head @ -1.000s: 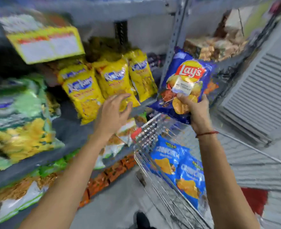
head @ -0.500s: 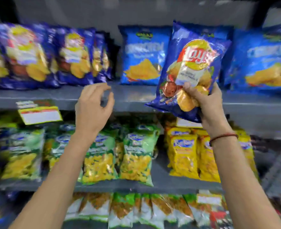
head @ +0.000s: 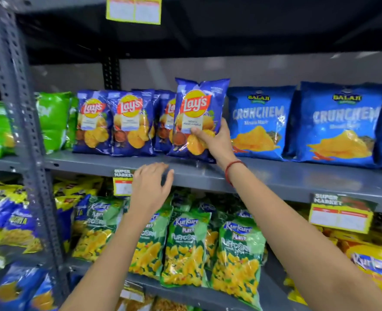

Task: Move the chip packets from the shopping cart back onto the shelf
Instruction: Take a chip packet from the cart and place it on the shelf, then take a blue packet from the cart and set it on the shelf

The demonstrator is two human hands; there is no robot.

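My right hand (head: 217,142) grips the lower right of a blue Lay's packet (head: 196,113), which stands upright with its bottom edge on the grey shelf (head: 286,176). Other blue Lay's packets (head: 127,124) stand in a row just to its left, one partly hidden behind it. My left hand (head: 150,187) hovers in front of the shelf's front edge, below the packet, fingers spread and holding nothing. The shopping cart is out of view.
Light blue Crunchem packets (head: 259,122) stand right of the held packet, green packets (head: 53,120) at far left. The shelf below holds green Kurkure packets (head: 185,250). A perforated grey upright (head: 26,135) stands at left. Price tags (head: 340,216) hang from the shelf edge.
The view swung from the cart up to the shelf. My right hand carried the Lay's packet forward and set it down beside the other Lay's packets. My left hand stayed open.
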